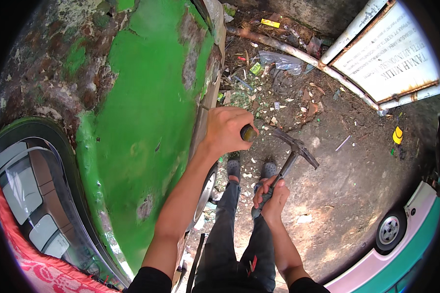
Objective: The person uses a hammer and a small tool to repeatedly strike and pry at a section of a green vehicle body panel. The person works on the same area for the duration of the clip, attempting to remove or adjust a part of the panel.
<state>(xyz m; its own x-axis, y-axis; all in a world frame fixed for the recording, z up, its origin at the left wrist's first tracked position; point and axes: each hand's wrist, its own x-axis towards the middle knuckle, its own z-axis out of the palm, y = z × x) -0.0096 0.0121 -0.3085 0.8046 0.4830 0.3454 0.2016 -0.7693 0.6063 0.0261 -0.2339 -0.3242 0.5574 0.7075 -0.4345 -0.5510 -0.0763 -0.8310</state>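
Note:
My left hand [228, 128] is closed around a tool with a rounded black and yellowish handle [248, 133]. The butt of that handle faces me, and the rest of the tool is hidden behind my fingers. This hand is beside the lower edge of a green car panel [137, 107]; whether the tool touches it I cannot tell. My right hand [273, 198] grips a hammer [294, 152] by its dark handle. The hammer's metal head, long and narrow to one side, is up and to the right, apart from the handle in my left hand.
Rusty, peeled patches [49, 58] mark the car body. Its window [34, 195] is at the left, with a red cloth [39, 268] below. Litter [278, 102] covers the ground ahead. A white sign [386, 53] is at upper right; a pink and green vehicle [401, 244] at lower right.

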